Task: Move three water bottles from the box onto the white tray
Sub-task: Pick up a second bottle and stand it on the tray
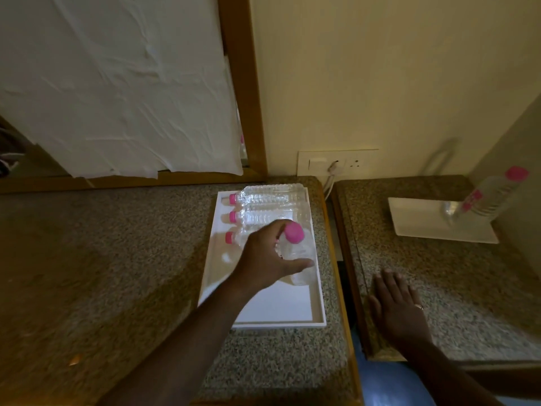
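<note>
Three capped bottles (269,197) lie unlabelled; left fingers (301,263) clamp a fourth bottle (295,253).

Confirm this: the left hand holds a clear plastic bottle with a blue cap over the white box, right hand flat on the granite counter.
Not quite. In the head view the clear plastic bottle in the left hand has a pink cap, not blue. The rest stands: white box, right hand flat on the granite counter.

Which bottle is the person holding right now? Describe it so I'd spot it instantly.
Find the speckled granite counter and the shallow white rectangular box on it. Three clear plastic bottles with pink caps lie flat at its far end. The held clear bottle is the only upright one there, its pink cap facing up, gripped by the left hand.
</note>
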The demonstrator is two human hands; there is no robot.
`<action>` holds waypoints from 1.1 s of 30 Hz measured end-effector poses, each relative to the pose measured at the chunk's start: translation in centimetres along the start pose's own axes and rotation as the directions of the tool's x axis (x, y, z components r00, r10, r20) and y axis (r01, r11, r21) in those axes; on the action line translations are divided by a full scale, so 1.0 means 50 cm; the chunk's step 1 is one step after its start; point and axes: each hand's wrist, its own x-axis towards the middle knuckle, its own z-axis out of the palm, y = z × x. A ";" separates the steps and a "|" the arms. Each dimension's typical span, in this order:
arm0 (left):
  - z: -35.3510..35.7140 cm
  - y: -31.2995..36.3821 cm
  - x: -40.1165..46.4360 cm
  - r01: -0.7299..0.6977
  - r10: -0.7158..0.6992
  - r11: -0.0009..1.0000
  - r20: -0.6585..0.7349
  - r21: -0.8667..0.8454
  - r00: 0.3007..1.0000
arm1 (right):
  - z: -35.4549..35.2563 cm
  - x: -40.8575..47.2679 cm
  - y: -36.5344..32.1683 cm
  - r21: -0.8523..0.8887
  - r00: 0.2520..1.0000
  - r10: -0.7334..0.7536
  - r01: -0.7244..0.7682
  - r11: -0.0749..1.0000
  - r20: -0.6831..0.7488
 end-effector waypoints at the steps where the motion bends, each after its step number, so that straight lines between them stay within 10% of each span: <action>1: 0.014 0.000 -0.002 0.003 -0.004 1.000 -0.011 -0.021 1.000 | 0.002 0.000 0.000 0.002 1.000 -0.005 0.005 1.000 -0.005; 21: 0.061 0.088 0.105 0.039 -0.039 0.999 0.004 0.019 0.999 | -0.038 0.011 0.141 0.071 0.985 0.166 -0.163 0.984 -0.036; 33: 0.384 0.235 0.369 -0.063 0.061 0.998 0.085 0.017 0.995 | -0.067 0.042 0.303 0.014 0.984 0.180 -0.180 0.984 -0.003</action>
